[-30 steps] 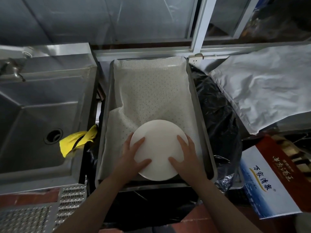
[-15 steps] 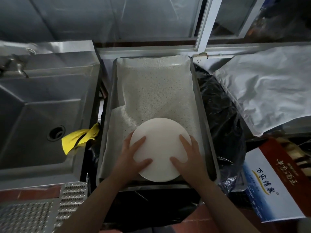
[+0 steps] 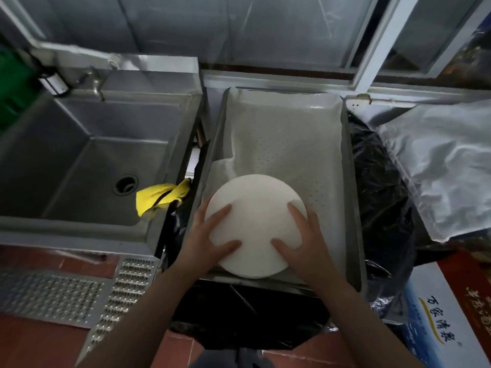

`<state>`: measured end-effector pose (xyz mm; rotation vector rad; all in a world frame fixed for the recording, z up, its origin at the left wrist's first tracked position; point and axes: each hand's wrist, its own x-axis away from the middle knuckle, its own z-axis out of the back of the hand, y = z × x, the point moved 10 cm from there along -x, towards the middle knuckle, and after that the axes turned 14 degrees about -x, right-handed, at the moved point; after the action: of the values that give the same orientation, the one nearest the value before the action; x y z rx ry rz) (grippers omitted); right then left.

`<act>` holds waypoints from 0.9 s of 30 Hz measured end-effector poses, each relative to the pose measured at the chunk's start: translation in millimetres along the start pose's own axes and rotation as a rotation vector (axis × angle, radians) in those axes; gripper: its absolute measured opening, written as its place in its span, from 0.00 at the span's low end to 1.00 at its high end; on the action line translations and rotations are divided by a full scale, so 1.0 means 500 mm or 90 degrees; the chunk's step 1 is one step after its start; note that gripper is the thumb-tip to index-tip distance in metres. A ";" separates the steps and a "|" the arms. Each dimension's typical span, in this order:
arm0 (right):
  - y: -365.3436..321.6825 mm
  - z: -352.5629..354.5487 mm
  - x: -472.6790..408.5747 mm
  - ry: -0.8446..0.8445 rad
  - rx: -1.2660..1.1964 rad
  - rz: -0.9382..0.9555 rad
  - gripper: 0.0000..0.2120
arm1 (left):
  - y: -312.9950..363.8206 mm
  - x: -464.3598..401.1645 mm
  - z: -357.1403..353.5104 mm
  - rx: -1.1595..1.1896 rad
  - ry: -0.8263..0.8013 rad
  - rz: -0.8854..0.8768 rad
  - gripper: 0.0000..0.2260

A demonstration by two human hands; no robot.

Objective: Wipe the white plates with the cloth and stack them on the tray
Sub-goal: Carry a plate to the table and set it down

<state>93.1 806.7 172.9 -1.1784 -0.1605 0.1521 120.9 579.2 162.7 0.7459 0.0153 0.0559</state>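
Note:
A round white plate (image 3: pixel 256 208) lies face down at the near end of a metal tray (image 3: pixel 352 208) lined with a white perforated mat (image 3: pixel 287 139). My left hand (image 3: pixel 206 235) grips the plate's left edge, thumb and forefinger spread over its back. My right hand (image 3: pixel 305 240) grips the right edge the same way. Whether more plates lie beneath it is hidden. A yellow cloth (image 3: pixel 159 197) hangs over the sink's right rim, left of the tray.
A steel sink (image 3: pixel 79 160) with a drain and tap stands to the left. A black plastic bag (image 3: pixel 377 197) lies right of the tray, then a white sack (image 3: pixel 446 166) and a printed carton (image 3: pixel 451 314). A perforated metal grate (image 3: pixel 66 293) covers the floor at lower left.
The view has shifted a little. Both hands keep their hold on the plate at the tray's near end, and the plate has barely moved.

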 end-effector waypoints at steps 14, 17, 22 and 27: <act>-0.159 -0.229 -0.008 -0.158 -0.004 0.123 0.39 | -0.144 0.172 0.195 0.015 0.183 0.097 0.35; -0.197 -0.298 0.008 -0.198 -0.007 0.141 0.38 | -0.184 0.233 0.240 0.013 0.215 0.138 0.35; -0.259 -0.429 0.066 -0.284 -0.006 0.176 0.39 | -0.254 0.361 0.319 -0.002 0.265 0.197 0.36; -0.325 -0.570 0.162 -0.361 -0.008 0.218 0.39 | -0.323 0.525 0.389 0.007 0.313 0.269 0.34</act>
<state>236.0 504.2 220.7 -1.1436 -0.4567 0.7893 397.0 344.0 197.5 0.7219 0.3273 0.6422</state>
